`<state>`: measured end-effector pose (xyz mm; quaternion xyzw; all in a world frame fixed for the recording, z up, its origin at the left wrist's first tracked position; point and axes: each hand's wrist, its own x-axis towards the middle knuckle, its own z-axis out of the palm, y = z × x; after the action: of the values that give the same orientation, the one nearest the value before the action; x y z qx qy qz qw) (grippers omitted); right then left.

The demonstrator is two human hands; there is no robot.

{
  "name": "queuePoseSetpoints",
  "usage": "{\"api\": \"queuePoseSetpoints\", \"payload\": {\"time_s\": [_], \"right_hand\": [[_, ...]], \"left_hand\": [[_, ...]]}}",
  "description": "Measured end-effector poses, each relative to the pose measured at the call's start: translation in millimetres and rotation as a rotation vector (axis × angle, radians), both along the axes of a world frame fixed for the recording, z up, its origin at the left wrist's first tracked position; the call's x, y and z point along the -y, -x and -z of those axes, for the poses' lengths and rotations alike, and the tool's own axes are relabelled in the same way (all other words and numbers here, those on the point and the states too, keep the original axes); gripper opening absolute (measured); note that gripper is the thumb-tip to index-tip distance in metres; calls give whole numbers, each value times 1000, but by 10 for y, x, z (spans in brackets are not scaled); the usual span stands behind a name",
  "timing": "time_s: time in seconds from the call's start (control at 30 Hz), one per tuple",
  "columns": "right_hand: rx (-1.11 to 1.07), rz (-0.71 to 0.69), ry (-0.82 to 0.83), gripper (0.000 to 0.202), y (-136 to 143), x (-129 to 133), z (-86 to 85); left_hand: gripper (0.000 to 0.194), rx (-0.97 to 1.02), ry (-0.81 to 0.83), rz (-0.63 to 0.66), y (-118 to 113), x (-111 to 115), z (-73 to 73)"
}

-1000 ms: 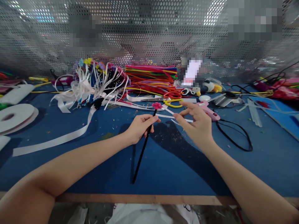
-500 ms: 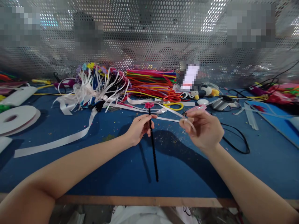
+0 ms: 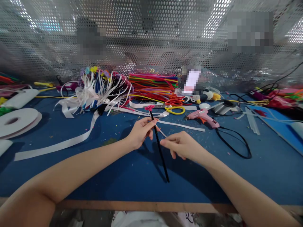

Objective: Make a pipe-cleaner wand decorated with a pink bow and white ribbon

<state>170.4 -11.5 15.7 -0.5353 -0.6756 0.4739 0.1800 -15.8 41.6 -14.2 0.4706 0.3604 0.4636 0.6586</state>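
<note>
My left hand (image 3: 142, 132) pinches a black fuzzy stem, like a pipe cleaner (image 3: 159, 148), just under the small pink flower (image 3: 149, 108) at its top. The stem slants down and to the right above the table. Close by on the right, my right hand (image 3: 183, 145) has its thumb and finger closed on a narrow white ribbon (image 3: 162, 131). That ribbon stretches tight from the stem near my left fingers to my right fingertips. A pink glue gun (image 3: 203, 117) lies beyond my right hand.
Behind are a bundle of ribboned flower stems (image 3: 104, 88), a stack of coloured pipe cleaners (image 3: 153, 86) and yellow-handled scissors (image 3: 175, 110). A ribbon spool (image 3: 26, 118) lies left. The glue gun's black cord (image 3: 245, 154) loops at right. A perforated metal screen (image 3: 151, 41) stands behind the table.
My right hand has moved left and down, from over the glue gun to beside the stem, drawing the ribbon there. The stem's lower end has swung right; the glue gun shows fully.
</note>
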Motion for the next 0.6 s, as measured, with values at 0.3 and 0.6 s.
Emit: {"api": "queuePoseSetpoints", "payload": {"time_s": [0.3, 0.6], "right_hand": [[-81, 8, 109, 33, 100, 21, 77], [-236, 434, -375, 38, -105, -18, -129]], "left_hand": [[25, -204, -76, -52, -13, 60, -71], [40, -582, -218, -55, 272, -247, 0]]}}
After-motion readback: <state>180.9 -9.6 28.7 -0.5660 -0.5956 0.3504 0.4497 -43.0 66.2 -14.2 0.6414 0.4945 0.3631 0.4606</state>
